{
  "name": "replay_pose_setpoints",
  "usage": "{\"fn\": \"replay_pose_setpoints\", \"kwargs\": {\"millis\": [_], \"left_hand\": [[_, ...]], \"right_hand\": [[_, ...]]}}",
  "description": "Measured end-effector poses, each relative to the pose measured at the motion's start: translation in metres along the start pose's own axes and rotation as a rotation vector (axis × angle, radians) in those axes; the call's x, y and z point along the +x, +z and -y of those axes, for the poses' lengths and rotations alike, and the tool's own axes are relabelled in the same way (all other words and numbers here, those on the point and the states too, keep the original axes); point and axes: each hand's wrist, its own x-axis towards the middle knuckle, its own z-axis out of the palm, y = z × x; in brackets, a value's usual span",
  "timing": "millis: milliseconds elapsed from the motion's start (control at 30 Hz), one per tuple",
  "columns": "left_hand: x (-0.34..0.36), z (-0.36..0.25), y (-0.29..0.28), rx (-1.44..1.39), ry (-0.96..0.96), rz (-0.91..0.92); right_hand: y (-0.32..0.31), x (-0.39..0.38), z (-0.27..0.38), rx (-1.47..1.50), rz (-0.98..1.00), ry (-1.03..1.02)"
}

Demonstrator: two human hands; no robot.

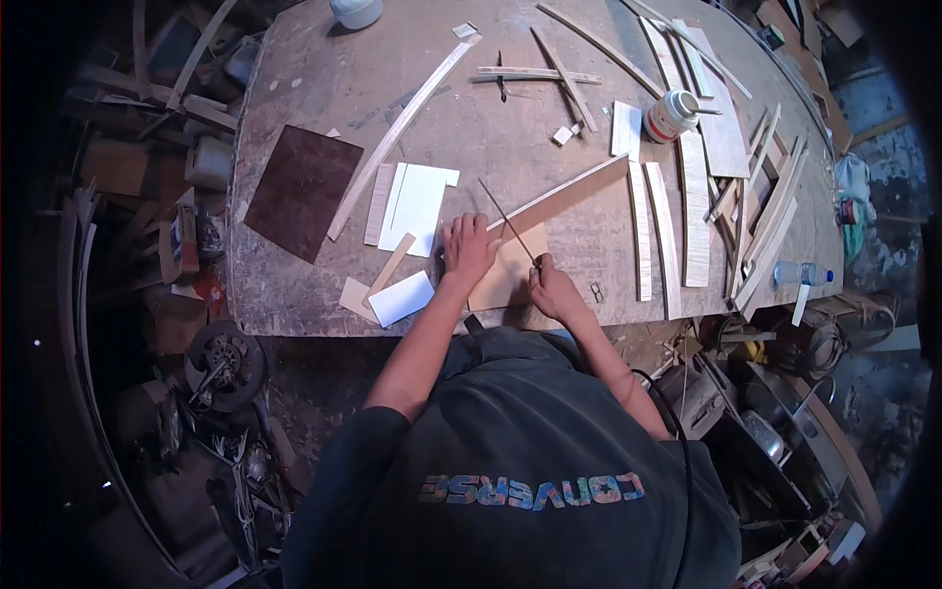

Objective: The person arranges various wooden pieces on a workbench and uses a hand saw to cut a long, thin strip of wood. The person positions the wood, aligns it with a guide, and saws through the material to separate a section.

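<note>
My left hand (469,247) is at the near end of a long wooden board (569,199), fingers over it and holding it. The board stands on its narrow edge and slants away to the right. In my right hand (557,292) is a long, thin, dark tool (504,218), a narrow blade or file; its kind is unclear. It crosses the board close to my left fingers. Under and beside the board, a flat brown panel (508,275) lies at the table's front edge. My left hand partly hides the board's near end.
The worktable (294,294) bears a dark brown sheet (304,191), white panels (417,211), a long pale strip (404,133) and several wood strips (695,211) at the right. A jar (671,116) stands among them. A plastic bottle (803,274) lies near the right edge.
</note>
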Motion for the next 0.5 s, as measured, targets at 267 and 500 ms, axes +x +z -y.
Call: {"fn": "replay_pose_setpoints", "kwargs": {"millis": [267,500], "left_hand": [[-0.032,-0.005,0.029,0.047,-0.062,-0.111],[-0.018,0.018,0.067,-0.152,-0.093,-0.089]], "right_hand": [[0.004,0.016,0.0,0.055,-0.037,-0.144],[0.019,0.029,-0.02,0.059,-0.068,-0.167]]}}
